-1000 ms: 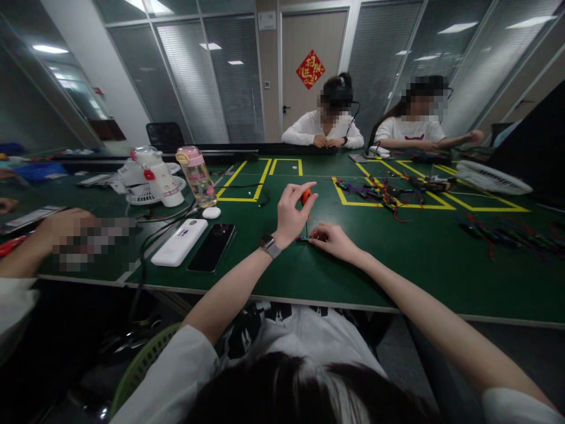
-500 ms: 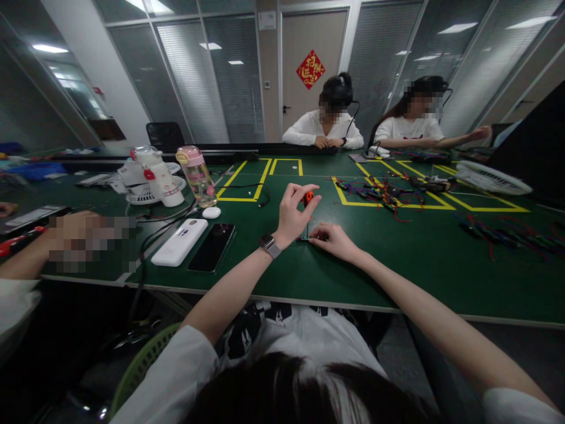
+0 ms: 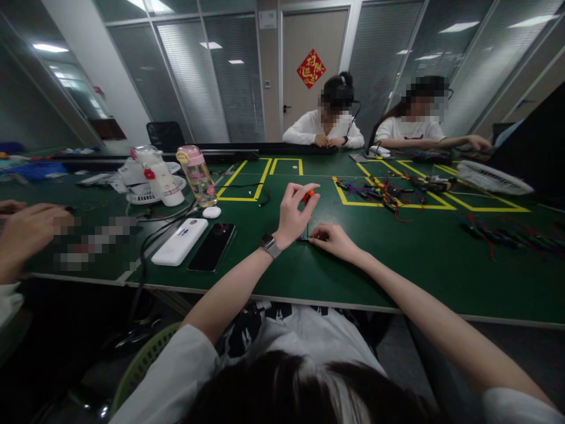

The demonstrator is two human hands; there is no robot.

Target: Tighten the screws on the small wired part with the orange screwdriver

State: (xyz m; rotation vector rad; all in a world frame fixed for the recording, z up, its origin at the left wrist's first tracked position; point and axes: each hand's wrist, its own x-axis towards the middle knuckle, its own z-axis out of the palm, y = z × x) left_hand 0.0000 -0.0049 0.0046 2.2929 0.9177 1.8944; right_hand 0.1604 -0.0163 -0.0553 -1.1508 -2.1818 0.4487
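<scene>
My left hand (image 3: 295,212), with a watch on its wrist, is closed around the orange and black handle of a screwdriver (image 3: 311,194). The screwdriver stands upright, its thin shaft pointing down at a small circuit board (image 3: 303,238) on the green table. My right hand (image 3: 332,240) rests low on the table, its fingers pinched at the board's right side beside the screwdriver tip. Fingers hide most of the board.
A black phone (image 3: 212,247), a white power bank (image 3: 180,242) and a white earbud case (image 3: 211,212) lie to the left. Bottles (image 3: 198,176) stand behind them. Bundles of wired parts (image 3: 384,191) lie at right. A co-worker's hands (image 3: 35,229) are at far left.
My two hands stay in nearly the same place, with the left fingers shifted slightly on the handle. The co-worker's hand at left has drawn back leftward; the far-right person's hand has lowered.
</scene>
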